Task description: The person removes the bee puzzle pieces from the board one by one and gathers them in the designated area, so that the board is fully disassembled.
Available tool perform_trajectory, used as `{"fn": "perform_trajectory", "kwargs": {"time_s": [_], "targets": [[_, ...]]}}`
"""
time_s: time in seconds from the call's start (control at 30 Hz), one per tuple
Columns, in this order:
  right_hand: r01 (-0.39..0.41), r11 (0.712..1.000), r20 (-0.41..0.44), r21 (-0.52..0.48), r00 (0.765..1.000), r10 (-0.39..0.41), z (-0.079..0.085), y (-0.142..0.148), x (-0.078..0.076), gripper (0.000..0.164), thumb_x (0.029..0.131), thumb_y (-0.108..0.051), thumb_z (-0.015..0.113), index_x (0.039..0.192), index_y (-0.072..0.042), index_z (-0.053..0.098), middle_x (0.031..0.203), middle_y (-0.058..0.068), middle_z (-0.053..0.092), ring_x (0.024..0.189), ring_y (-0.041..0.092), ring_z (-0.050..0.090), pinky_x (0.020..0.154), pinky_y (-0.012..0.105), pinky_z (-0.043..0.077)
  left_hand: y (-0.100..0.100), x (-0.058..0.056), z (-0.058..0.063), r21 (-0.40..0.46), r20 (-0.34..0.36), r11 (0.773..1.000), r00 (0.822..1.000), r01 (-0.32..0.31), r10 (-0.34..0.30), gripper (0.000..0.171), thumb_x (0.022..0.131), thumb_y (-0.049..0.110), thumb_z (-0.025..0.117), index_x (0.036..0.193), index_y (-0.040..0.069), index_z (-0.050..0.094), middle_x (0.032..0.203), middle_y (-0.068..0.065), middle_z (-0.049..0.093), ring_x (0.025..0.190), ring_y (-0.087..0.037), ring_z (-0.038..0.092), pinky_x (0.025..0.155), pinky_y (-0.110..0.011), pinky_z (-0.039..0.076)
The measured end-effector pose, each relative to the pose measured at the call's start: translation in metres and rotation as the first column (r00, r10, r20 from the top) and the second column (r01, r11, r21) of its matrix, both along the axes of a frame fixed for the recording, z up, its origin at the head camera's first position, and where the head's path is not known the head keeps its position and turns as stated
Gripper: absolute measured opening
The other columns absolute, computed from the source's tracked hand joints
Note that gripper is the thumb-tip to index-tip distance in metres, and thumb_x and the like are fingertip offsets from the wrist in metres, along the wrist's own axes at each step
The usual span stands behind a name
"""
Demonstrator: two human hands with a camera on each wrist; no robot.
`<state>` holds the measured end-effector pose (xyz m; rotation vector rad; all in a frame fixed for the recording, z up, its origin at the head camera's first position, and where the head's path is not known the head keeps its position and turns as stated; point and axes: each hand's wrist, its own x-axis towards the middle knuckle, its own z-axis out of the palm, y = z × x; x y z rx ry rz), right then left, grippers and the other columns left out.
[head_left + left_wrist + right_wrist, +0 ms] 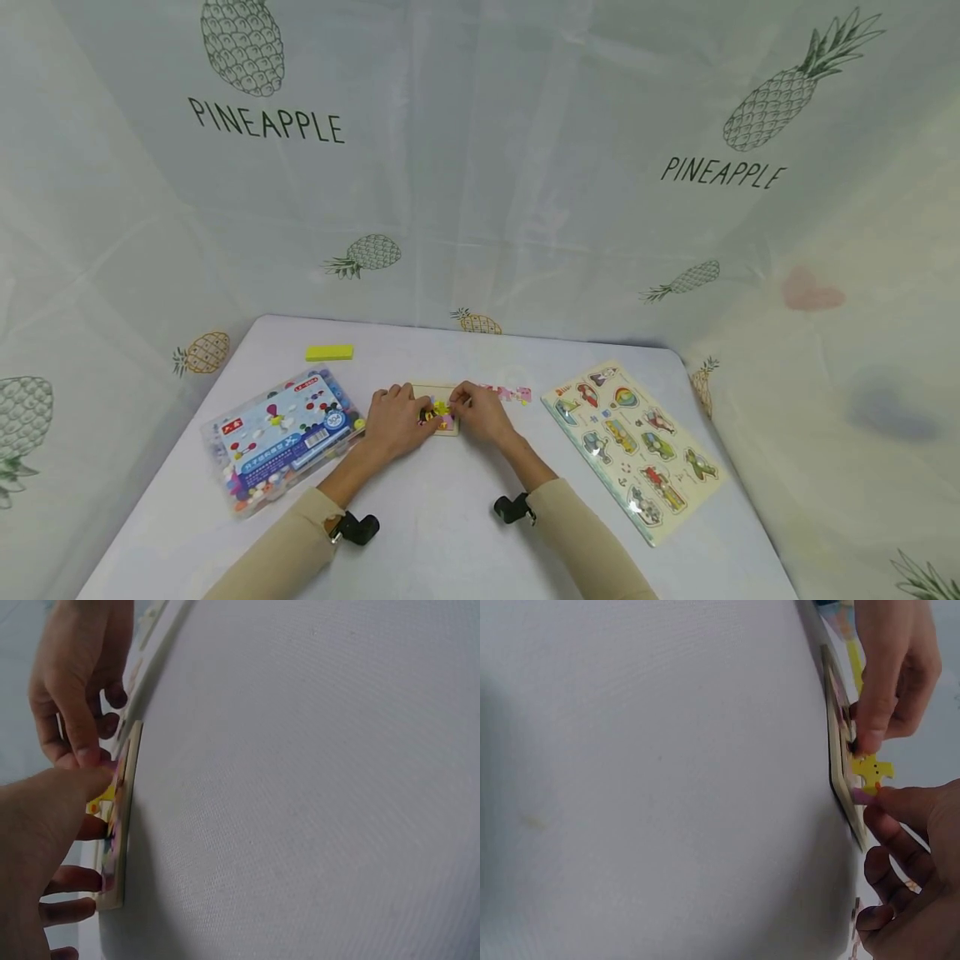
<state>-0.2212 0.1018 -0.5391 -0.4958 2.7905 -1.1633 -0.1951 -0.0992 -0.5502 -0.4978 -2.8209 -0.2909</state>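
In head view, the puzzle board [422,388] lies between left hand [395,421] and right hand [480,410]. In left wrist view, left fingers rest spread on it. In right wrist view, right fingertips, nearly together, pinch the yellow piece [873,769] beside the left thumb; a light pinch seems wise.

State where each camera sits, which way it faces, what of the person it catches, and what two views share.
Head: worn on the head, facing forward and down at the table and the pineapple-printed cloth; both sleeves, left hand and right hand show.
Left wrist: on that wrist, facing its fingers and the puzzle board; left hand at left, right hand above.
Right wrist: on that wrist, facing its fingers and the board; right hand at lower right, left hand above.
Shared: both wrist views show both hands and the yellow puzzle piece.
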Motion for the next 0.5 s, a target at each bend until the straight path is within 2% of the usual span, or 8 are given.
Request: {"fn": "perform_trajectory", "kwargs": {"time_s": [0.27,0.5], "targets": [[-0.003,1.0,0.009,-0.021,1.0,0.003,0.0003,-0.0002,0.0011,0.004,0.096,-0.018,0.069,0.095,-0.015,0.066,0.083,-0.007,0.064,0.07,0.007,0.057,0.062,0.023,0.046,0.0027,0.0014,-0.0001,-0.025,0.008,0.999,1.0,-0.023,0.024,0.04,0.083,0.062,0.071,0.096,0.024,0.072,0.085,-0.004,0.054,0.093,-0.031,0.059,0.087,-0.06,0.045],[0.012,0.997,0.035,-0.08,0.999,-0.009,-0.0026,0.0025,-0.001,0.005,0.097,-0.019,0.068,0.097,-0.015,0.065,0.086,-0.007,0.064,0.071,0.007,0.058,0.06,0.022,0.047,0.0041,0.0006,0.0018,-0.034,0.01,0.999,0.999,-0.033,0.034,0.041,0.082,0.064,0.072,0.093,0.025,0.07,0.085,-0.005,0.055,0.094,-0.031,0.06,0.086,-0.06,0.046]]}}
